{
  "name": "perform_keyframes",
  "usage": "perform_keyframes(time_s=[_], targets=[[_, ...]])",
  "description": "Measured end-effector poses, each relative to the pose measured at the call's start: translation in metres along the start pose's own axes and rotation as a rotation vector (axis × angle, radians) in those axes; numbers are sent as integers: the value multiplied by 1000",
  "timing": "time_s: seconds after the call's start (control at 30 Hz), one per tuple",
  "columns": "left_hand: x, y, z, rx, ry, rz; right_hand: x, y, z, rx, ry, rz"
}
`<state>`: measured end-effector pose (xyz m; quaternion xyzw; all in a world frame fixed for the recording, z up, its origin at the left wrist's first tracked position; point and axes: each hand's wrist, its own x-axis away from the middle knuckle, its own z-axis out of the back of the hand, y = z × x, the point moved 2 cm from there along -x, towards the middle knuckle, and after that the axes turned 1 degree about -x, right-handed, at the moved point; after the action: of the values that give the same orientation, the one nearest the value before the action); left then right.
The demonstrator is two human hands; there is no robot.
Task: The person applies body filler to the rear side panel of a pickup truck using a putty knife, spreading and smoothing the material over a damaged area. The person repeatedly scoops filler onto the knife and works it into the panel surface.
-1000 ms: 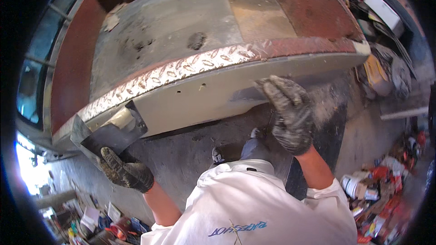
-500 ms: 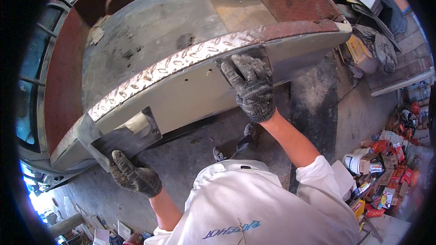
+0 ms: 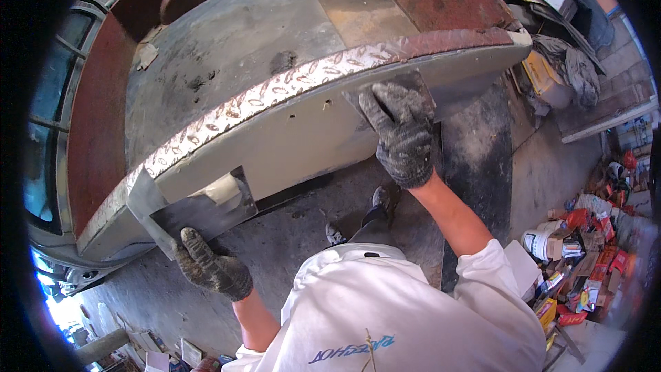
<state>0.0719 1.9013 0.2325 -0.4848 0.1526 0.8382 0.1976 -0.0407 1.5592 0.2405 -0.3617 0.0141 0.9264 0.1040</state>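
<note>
Since the grey-gloved right hand (image 3: 404, 136), fingers parted, has shifted the dark rectangular blade (image 3: 421, 85) rightward against the curved beige panel (image 3: 292, 143), smoothing appears underway, the grey-gloved left hand (image 3: 213, 269) pinching a dark, paste-bearing plate (image 3: 184, 216).

The knit-gloved left hand (image 3: 213, 269) and right hand (image 3: 403, 134) are mottled black and grey. The flat rectangular plate (image 3: 200, 212) is dark grey, the smeared paste (image 3: 223, 189) cream. The long body panel (image 3: 275, 146) is grey-beige, the metal tread strip (image 3: 256, 94) silvery with brownish lozenges.
</note>
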Motion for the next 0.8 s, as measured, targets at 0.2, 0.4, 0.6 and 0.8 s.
perform_keyframes(time_s=[0.2, 0.4, 0.6, 0.8], targets=[[3, 7, 1, 76, 0, -46, -1, -4, -17, 22, 28, 47], [2, 27, -3, 703, -89, 571, 19, -17, 17, -85, -99, -30], [-17, 75, 0, 966, -290, 834, 13, -77, 61, -510, 48, 15], [-33, 105, 2, 908, -337, 613, 24, -115, 43, -414, -23, 23]])
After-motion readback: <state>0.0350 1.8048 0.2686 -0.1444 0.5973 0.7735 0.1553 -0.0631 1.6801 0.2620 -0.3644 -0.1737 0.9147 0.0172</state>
